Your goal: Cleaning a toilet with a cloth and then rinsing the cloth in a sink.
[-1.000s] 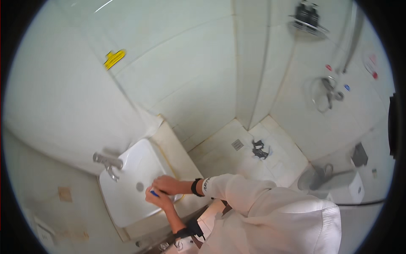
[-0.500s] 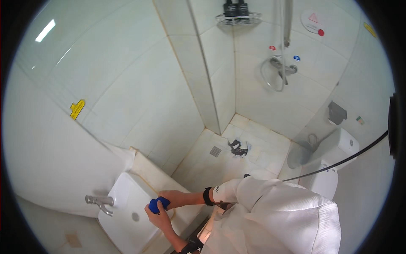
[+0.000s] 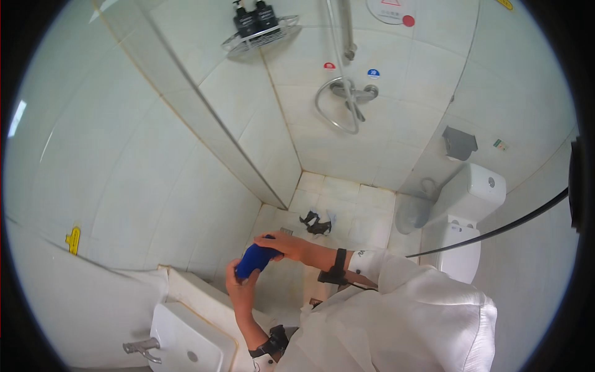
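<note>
A folded deep-blue cloth [image 3: 255,260] stretches between my hands, held up over the floor beyond the washbasin counter. My left hand [image 3: 240,282] is closed on its lower left end. At the upper right end, my right hand [image 3: 279,243] grips it with the fingers wrapped over the top. Part of the cloth is hidden by the fingers. Behind and below my hands, the white washbasin [image 3: 170,332] with its metal tap [image 3: 142,348] sits at the lower left.
Dark crumpled items [image 3: 316,223] lie on the tiled shower floor. A white toilet [image 3: 458,248] stands at right beside a translucent bin [image 3: 412,214]. The shower mixer [image 3: 353,93] and a wire shelf [image 3: 263,36] with black bottles are on the walls. A glass panel edge [image 3: 217,118] stands left.
My hands have moved from over the washbasin to the right, past the counter. The cloth, bunched up before, is now extended between them. The view has turned toward the shower and toilet.
</note>
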Action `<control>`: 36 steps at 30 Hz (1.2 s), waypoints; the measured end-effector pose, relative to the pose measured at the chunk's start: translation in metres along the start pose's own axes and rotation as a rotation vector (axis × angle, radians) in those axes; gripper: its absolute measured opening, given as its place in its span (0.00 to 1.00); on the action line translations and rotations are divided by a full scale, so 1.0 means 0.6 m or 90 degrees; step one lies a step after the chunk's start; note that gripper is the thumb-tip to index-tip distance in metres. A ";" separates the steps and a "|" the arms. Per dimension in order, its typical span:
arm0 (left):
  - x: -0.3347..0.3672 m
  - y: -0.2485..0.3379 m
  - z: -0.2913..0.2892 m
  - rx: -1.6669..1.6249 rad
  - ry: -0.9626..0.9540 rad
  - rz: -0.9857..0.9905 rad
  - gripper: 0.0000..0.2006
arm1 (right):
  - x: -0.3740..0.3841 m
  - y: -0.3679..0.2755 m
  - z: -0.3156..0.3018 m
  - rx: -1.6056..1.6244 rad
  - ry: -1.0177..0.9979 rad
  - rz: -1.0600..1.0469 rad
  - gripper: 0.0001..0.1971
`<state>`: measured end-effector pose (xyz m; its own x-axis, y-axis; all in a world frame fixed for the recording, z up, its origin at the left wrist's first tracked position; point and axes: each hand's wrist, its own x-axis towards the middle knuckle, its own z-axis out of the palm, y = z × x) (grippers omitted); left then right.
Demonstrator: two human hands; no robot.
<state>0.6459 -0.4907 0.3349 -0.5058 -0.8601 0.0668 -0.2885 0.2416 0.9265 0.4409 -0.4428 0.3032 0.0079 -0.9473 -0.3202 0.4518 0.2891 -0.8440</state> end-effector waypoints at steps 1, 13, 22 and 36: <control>0.018 0.013 0.030 0.034 -0.011 0.032 0.21 | -0.009 -0.011 -0.015 0.042 0.064 -0.054 0.24; 0.152 0.110 0.246 0.151 -0.120 0.174 0.12 | -0.116 -0.130 -0.220 0.027 0.144 -0.091 0.23; 0.240 0.127 0.274 -0.313 -0.032 0.023 0.14 | -0.103 -0.137 -0.277 -0.004 0.124 -0.151 0.20; 0.432 0.175 0.276 -0.878 -0.381 -0.014 0.28 | -0.001 -0.217 -0.317 0.008 0.353 -0.322 0.13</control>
<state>0.3497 -0.6139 0.3884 -0.8579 -0.4702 0.2071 0.4980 -0.6620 0.5601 0.2127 -0.4537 0.3312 -0.6528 -0.7545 -0.0675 0.2909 -0.1674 -0.9420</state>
